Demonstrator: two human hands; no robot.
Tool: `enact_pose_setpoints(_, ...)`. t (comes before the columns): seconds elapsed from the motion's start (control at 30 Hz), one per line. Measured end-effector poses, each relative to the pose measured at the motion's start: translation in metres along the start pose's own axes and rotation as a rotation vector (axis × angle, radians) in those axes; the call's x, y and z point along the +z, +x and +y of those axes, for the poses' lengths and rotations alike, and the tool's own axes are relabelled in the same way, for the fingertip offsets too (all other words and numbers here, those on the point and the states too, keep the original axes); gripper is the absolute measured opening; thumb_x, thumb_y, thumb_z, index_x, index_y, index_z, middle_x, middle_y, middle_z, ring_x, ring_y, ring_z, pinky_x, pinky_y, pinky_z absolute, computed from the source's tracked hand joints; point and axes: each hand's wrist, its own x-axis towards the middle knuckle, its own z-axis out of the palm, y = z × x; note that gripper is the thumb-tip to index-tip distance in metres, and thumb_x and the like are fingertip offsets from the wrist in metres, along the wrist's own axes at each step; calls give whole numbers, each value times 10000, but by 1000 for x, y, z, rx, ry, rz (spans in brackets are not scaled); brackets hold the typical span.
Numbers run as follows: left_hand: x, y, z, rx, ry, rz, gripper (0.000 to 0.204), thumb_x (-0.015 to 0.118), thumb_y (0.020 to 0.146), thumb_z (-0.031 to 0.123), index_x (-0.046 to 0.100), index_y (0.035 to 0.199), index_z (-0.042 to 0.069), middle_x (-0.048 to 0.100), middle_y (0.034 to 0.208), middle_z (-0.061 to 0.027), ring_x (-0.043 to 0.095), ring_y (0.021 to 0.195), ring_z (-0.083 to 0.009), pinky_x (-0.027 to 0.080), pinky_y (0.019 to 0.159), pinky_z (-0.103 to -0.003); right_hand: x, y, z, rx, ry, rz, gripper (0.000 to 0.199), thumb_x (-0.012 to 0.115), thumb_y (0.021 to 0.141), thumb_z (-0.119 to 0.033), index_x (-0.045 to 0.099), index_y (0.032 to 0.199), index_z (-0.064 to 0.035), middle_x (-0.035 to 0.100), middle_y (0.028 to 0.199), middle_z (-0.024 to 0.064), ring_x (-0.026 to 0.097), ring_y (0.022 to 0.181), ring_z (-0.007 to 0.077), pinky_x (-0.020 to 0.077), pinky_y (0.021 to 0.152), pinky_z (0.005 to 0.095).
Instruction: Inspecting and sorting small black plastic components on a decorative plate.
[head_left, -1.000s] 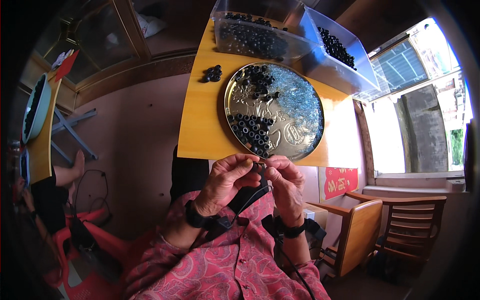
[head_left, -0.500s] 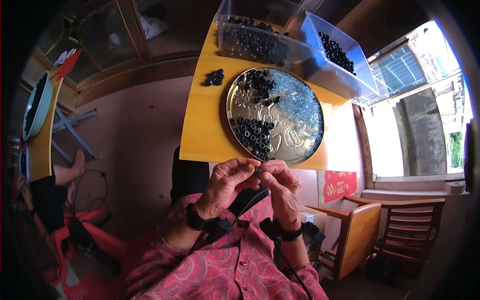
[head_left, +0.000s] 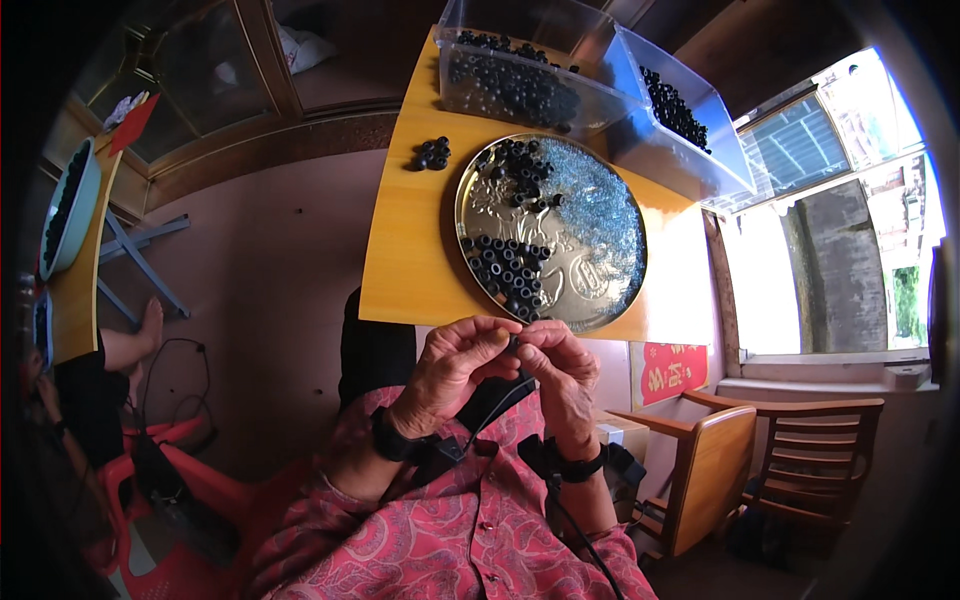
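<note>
My left hand (head_left: pixel 452 362) and my right hand (head_left: pixel 565 372) meet fingertip to fingertip at the near edge of the table. Both are closed in a pinch around a small black cylindrical piece (head_left: pixel 515 343), mostly covered by the fingers. Just beyond them lies a round, shiny metal tray (head_left: pixel 572 258) with an embossed pattern. On its near left sit several black ring-like pieces (head_left: pixel 512 268), many with the hole facing up. More black pieces (head_left: pixel 520 165) are heaped at its far left. Tiny clear bluish bits (head_left: pixel 605 215) spread over its right side.
The tray stands on a yellow table (head_left: pixel 400 245). Left of it is a small cluster of black pieces (head_left: pixel 432 154). Behind stand two clear plastic bins (head_left: pixel 540 105) (head_left: pixel 690 165) holding black pieces. Wooden chairs (head_left: pixel 725 480) are at right; another person's leg (head_left: pixel 130 350) shows at left.
Both hands stay pinched together in nearly the same place, with the fingers shifting only slightly around the black piece. The surroundings at the picture's sides have moved a little to the left.
</note>
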Motion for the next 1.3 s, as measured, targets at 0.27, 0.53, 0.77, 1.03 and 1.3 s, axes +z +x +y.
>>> enact_pose_setpoints(0.27, -2, -1, 0, 32, 27, 5, 198, 593, 937, 134, 637, 1093, 20, 676, 926, -57, 665, 776, -117, 573, 711, -274, 0, 2, 3, -13, -63, -20, 81, 661, 861, 14, 646, 939, 1, 602, 971, 14, 567, 863, 77, 469, 780, 215)
enact_pose_setpoints(0.53, -8, 0, 0, 47, -17, 78, 192, 587, 943, 145, 638, 1092, 36, 670, 927, -39, 658, 766, -114, 576, 709, -280, 1, 9, -11, 34, 9, -12, 131, 642, 881, 7, 622, 1011, 9, 589, 986, 11, 574, 886, 75, 476, 802, 208)
enact_pose_setpoints(0.77, -2, 3, 7, 61, -76, 48, 197, 572, 954, 154, 635, 1100, 38, 672, 911, -33, 653, 775, -93, 571, 707, -264, 8, 18, -10, -11, -50, -53, 94, 625, 879, 36, 638, 970, 19, 573, 1033, 35, 586, 936, 94, 487, 824, 228)
enact_pose_setpoints(1.03, -7, 3, 6, 70, -74, 37, 198, 567, 957, 159, 636, 1097, 37, 675, 928, -40, 657, 787, -98, 568, 699, -255, 13, 13, -1, -1, -45, -40, 80, 632, 866, 52, 650, 936, 17, 572, 1044, 41, 583, 939, 103, 491, 831, 234)
enact_pose_setpoints(1.3, -4, -2, 8, 76, -10, 39, 187, 581, 948, 151, 640, 1085, 38, 676, 930, -37, 657, 785, -104, 552, 698, -243, 14, 10, -7, -27, -134, -65, 67, 633, 867, 47, 647, 927, 19, 569, 1040, 46, 591, 921, 105, 505, 813, 236)
